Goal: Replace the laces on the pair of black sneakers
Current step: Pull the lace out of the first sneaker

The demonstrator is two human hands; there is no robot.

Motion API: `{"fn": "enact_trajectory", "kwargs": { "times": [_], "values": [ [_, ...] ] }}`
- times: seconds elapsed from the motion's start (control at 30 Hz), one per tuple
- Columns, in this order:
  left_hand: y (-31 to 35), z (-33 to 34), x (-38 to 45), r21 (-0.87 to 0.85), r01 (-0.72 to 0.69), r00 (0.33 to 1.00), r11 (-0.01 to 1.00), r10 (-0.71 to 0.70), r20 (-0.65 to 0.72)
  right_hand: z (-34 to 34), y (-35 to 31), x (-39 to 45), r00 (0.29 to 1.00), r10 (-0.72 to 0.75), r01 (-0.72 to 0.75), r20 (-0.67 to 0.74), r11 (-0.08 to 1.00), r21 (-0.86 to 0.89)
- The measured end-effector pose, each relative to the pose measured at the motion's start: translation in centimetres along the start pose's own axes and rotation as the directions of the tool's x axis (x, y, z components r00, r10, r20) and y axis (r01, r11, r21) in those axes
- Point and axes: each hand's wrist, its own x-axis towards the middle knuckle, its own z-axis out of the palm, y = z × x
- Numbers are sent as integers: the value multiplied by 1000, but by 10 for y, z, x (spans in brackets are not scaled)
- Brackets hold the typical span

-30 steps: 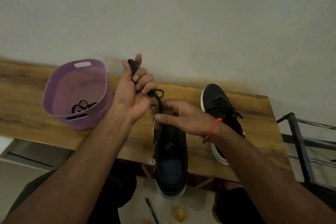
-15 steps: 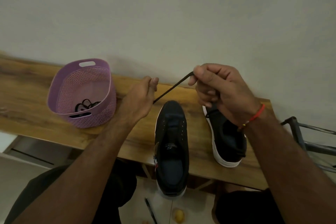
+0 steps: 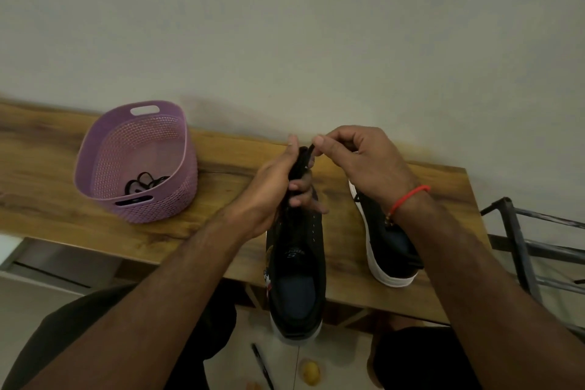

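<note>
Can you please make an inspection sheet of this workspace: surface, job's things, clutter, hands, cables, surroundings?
Surface: wooden table against a plain wall.
Job's things: near sneaker, eyelets bare, heel past the table edge; far sneaker standing beside it, lace partly visible; black lace held above the near sneaker; more black laces in the purple basket.
Clutter: pen and small yellow object on the floor.
Hands: left hand grips the bunched lace; right hand pinches its end.
Cables: nothing seen.
Surroundings: metal rack to the right; red thread on the right wrist.
</note>
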Motion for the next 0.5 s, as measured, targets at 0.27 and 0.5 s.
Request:
{"fn": "enact_trajectory", "kwargs": {
  "times": [0.27,0.5],
  "values": [
    [5,-11,10,-200,-144,973,969,102,-207,10,4,-4,981,128,-131,144,991,10],
    [22,-51,11,-619,-405,852,673,31,-523,23,11,-12,836,265,-119,480,942,-313]
  ]
}}
